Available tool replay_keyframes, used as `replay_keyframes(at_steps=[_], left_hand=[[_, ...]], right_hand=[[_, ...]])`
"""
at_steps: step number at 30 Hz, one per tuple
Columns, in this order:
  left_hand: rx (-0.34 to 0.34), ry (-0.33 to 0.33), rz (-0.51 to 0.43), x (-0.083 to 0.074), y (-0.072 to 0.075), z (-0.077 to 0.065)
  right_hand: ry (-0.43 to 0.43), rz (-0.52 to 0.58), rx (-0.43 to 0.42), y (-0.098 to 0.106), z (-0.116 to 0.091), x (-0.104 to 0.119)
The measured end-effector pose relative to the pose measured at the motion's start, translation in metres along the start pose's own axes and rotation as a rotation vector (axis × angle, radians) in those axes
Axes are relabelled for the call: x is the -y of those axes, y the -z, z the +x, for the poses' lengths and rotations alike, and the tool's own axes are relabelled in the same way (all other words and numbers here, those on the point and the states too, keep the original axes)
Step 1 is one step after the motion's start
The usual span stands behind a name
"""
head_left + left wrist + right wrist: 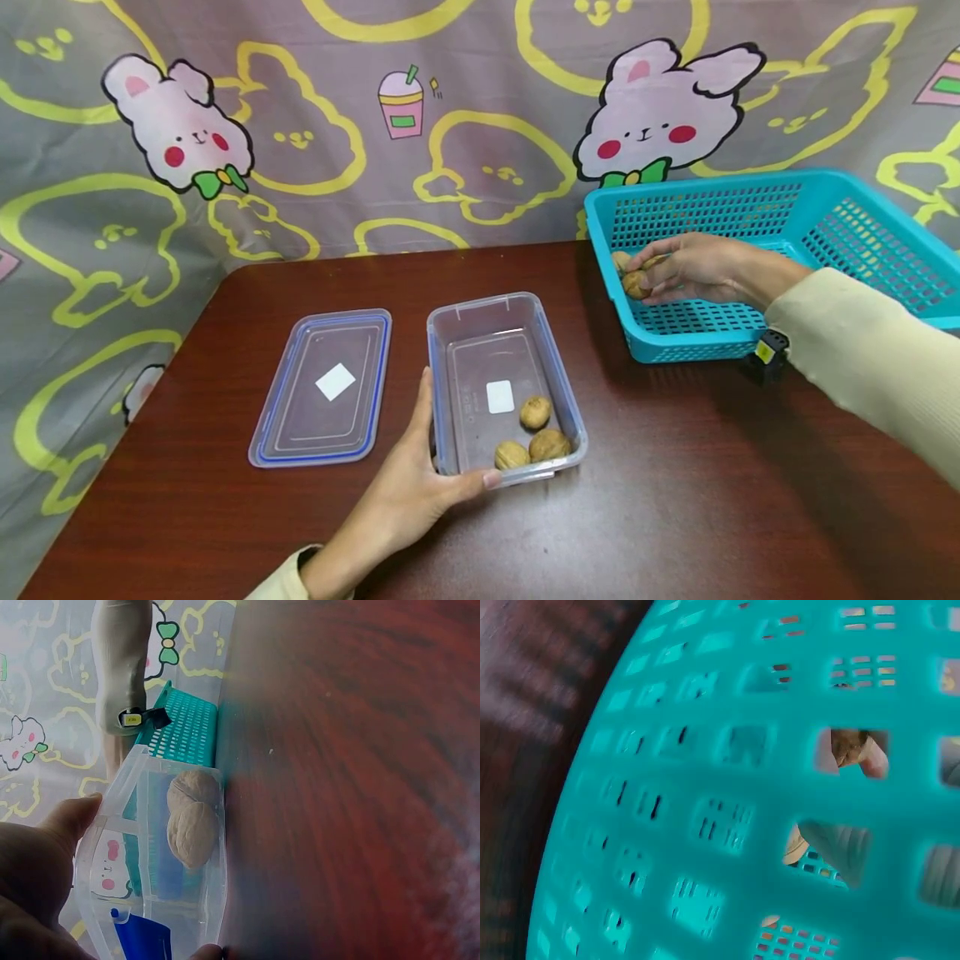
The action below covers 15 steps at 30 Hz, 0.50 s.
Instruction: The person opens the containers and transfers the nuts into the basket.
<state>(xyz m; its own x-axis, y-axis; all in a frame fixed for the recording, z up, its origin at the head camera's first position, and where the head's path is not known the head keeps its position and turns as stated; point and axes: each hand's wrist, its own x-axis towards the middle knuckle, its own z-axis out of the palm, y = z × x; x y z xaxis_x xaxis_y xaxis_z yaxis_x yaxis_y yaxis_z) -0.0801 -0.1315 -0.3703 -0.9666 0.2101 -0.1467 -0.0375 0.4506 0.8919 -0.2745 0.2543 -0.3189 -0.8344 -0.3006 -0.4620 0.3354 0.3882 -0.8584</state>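
Note:
A clear plastic food container (491, 350) stands on the table, with three walnuts (550, 445) at its near end. My left hand (408, 492) grips its near left corner, thumb on the near rim and fingers along the left wall. Inside the turquoise basket (693, 350), my right hand (697, 267) curls its fingers round a walnut (636, 285). More walnuts lie right by the fingertips, partly hidden by the hand. Through a basket hole in the right wrist view, a walnut (847, 747) shows between the fingers.
A clear lid (322, 425) with a blue seal lies flat on the table left of the container. Behind the dark red wooden table (637, 517) hangs a patterned cloth (480, 75). The basket's perforated wall covers most of the right wrist view.

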Motion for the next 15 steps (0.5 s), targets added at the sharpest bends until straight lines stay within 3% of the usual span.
replay_keyframes(at_steps=[15], left_hand=[[0.010, 0.009, -0.022, -0.0019, 0.0000, 0.0001]], right_hand=[[-0.029, -0.154, 0.050, -0.0041, -0.0014, -0.0034]])
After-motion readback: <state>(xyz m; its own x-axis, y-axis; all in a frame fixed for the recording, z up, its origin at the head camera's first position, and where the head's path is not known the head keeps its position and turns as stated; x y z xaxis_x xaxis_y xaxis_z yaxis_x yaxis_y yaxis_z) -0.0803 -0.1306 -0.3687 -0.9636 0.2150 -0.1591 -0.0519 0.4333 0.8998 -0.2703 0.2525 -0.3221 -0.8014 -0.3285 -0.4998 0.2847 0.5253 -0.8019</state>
